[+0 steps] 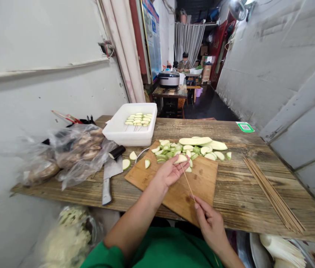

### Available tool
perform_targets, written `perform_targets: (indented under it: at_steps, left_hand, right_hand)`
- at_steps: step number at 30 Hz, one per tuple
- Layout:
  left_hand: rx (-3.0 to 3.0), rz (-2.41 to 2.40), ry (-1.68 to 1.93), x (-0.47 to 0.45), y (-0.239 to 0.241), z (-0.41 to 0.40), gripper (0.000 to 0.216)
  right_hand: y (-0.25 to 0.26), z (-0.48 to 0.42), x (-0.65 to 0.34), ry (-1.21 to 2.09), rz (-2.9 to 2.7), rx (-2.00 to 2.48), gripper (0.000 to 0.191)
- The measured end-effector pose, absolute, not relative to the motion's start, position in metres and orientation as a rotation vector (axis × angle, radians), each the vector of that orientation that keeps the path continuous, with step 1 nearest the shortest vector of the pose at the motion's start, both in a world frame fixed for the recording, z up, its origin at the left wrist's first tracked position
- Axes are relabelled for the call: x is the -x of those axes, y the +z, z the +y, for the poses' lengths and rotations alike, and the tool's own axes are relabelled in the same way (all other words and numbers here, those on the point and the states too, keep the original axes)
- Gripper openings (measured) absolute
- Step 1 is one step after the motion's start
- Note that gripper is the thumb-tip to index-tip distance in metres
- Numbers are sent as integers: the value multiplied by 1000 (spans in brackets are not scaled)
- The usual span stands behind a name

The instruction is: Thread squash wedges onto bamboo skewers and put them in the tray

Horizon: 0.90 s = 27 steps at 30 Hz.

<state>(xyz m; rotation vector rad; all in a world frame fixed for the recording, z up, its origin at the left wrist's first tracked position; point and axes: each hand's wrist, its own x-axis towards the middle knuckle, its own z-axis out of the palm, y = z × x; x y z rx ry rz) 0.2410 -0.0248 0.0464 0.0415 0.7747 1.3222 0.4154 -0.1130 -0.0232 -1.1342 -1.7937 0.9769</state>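
Note:
Over the wooden cutting board [204, 186], my left hand [170, 173] holds a half-round zucchini slice [180, 159] in its fingers, palm turned up. My right hand [209, 219] pinches the lower part of a thin wooden skewer [188, 181]. The skewer's upper end meets the slice's lower edge; how deep it goes in cannot be made out. Just behind my left hand lies a pile of cut zucchini pieces [168, 150], with longer zucchini halves [195, 141] at its far right. Several loose pieces [126, 163] rest left of the board.
A white plastic box [129, 139] holds skewered slices. Left stand a cleaver [113, 169], a black-wrapped object [117, 152] and bagged mushroom-like food [85, 147]. A skewer bundle [271, 195] lies right, a green code card [245, 127] behind. A person [184, 64] sits far back.

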Motion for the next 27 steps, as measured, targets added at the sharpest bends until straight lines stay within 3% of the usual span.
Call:
perform_targets:
  at_steps: [27]
  left_hand:
    - [-147,785,1397,-250,45,-26,15]
  right_hand:
    - [-19,-113,-414,1033,-1716,1143,34]
